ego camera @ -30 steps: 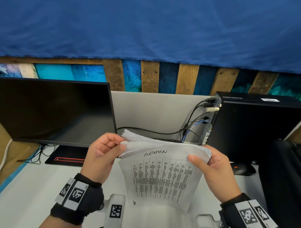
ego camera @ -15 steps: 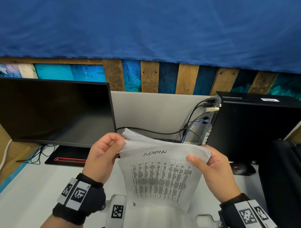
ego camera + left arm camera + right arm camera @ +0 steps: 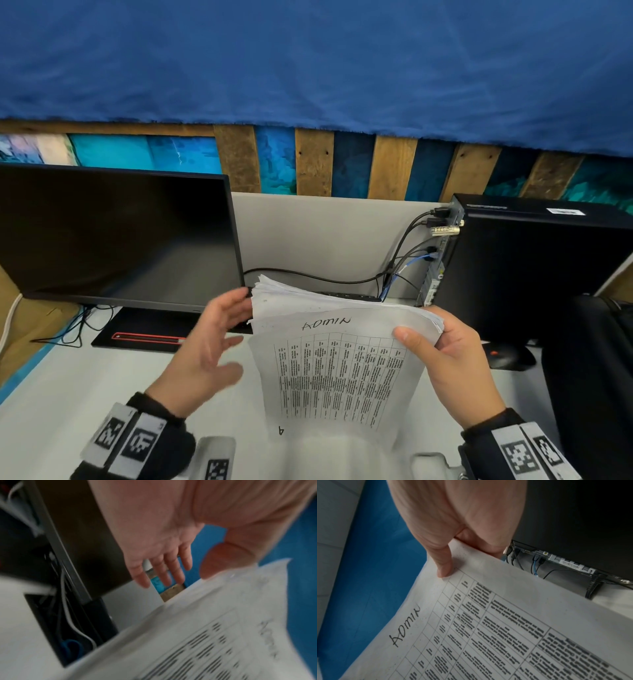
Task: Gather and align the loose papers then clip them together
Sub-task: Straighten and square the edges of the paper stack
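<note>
A stack of white papers (image 3: 339, 363) stands on end above the desk, its top sheet printed with a table and hand-lettered "ADMIN". My right hand (image 3: 442, 353) grips the stack's upper right corner, thumb on the front sheet (image 3: 488, 615) and fingers behind. My left hand (image 3: 219, 339) is off the stack, fingers spread straight just left of its upper left edge (image 3: 223, 615), holding nothing. The sheets at the top left fan out unevenly. No clip is in view.
A black monitor (image 3: 113, 236) stands at the left on a black base (image 3: 137, 337). A black computer tower (image 3: 534, 267) with cables (image 3: 404, 260) stands at the right. A grey partition (image 3: 325, 236) closes the back of the white desk (image 3: 68, 383).
My left hand has let go of the stack's upper left corner and opened, moving slightly left. The right hand keeps its grip and the stack has barely shifted.
</note>
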Tool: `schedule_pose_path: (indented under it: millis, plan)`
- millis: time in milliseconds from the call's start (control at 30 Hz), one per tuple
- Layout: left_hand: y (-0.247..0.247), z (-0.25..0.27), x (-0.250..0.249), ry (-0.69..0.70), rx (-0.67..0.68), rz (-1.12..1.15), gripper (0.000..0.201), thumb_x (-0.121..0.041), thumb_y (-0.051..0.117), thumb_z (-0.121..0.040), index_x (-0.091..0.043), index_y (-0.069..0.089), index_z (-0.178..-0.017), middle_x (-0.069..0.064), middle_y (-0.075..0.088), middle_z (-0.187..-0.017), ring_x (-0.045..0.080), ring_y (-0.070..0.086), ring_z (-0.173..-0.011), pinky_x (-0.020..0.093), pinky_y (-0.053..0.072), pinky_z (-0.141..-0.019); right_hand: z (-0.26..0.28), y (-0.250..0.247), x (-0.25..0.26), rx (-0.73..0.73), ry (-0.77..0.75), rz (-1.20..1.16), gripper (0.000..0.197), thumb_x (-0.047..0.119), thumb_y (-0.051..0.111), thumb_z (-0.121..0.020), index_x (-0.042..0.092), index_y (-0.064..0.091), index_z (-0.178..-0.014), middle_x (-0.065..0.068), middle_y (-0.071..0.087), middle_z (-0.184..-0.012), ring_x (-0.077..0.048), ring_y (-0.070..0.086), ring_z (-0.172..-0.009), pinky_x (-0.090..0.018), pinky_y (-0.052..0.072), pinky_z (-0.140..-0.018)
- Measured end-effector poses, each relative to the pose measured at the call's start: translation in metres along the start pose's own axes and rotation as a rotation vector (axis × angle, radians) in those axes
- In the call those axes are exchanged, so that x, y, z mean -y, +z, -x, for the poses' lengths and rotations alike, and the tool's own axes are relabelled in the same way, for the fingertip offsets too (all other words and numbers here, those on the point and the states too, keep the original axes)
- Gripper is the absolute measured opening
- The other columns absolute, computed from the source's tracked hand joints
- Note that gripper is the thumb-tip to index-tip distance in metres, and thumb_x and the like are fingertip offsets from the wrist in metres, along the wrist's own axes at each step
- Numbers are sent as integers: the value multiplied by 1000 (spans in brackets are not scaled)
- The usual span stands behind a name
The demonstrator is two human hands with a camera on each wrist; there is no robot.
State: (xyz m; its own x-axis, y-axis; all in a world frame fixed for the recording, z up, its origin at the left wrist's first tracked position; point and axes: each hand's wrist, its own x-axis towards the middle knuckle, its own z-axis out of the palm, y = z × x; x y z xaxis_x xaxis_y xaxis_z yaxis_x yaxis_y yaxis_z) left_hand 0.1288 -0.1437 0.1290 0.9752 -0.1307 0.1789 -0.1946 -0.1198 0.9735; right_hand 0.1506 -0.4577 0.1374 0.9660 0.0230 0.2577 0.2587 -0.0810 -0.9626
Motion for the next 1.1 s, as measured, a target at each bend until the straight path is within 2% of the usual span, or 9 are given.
schedule_pose_path:
  millis: [67,200,300,367,500,667,867,1000,1100]
  plan:
    - [4,6,6,-97,124,-165,109,-19,85,-53,-45,25,-140,-17,48,-140,9,41,-134,45,33,-111,0,1,1,1,0,-4,13,12,69,-78,13,71,-90,-5,75,-86,-18,72,-77,-27,59,-67]
    - [24,-6,-5,-96,-45,-119,107,-43,89,-45,-40,34,-137,-22,56,-129,-2,53,-118,31,44,-100,-1,2,4,31,11,-4,12,4,66,-81,11,69,-90,-1,76,-85,-12,72,-75,-22,57,-64]
    - [27,-26,-13,-75,-97,26,72,-51,88,-41,-21,66,-102,-7,70,-115,13,68,-102,34,54,-85,0,2,6,64,22,17,11,1,65,-82,10,67,-88,4,75,-80,-8,70,-71,-17,54,-62]
    - [29,-35,-16,-52,-145,52,57,-51,88,-39,-9,59,-65,2,75,-88,18,72,-80,37,55,-72,1,1,8,70,16,31,10,1,64,-83,10,66,-88,7,73,-78,-5,69,-70,-16,54,-62]
    - [43,-41,-29,-2,-220,100,38,-37,81,-53,-21,46,-55,11,62,-66,28,64,-64,38,52,-59,2,-1,16,30,-44,16,9,1,62,-84,10,64,-85,8,71,-73,-1,65,-64,-14,52,-59]
    - [56,-31,-34,83,-221,86,28,-41,69,-68,-25,46,-66,30,52,-74,32,54,-66,44,46,-60,4,-5,22,10,-96,-8,7,6,68,-78,12,65,-77,7,69,-71,-1,64,-61,-13,51,-56]
    - [73,-19,-14,-11,-168,90,34,-36,66,-75,-19,68,-105,9,74,-101,26,70,-95,39,58,-80,10,-4,10,26,2,-12,13,21,72,-70,21,72,-82,-2,74,-83,-11,70,-74,-17,54,-62]
    - [77,-20,-16,10,-188,68,30,-33,59,-83,-17,69,-106,4,75,-103,20,70,-98,37,56,-83,9,-1,16,35,-19,-19,9,22,68,-74,24,74,-81,-1,75,-82,-10,71,-74,-18,55,-64]
    - [76,-19,-20,73,-189,46,30,-40,62,-75,-23,70,-98,1,74,-97,16,71,-91,27,56,-73,8,0,19,33,-40,-30,6,18,68,-76,21,72,-80,2,74,-79,-6,70,-71,-15,53,-61]
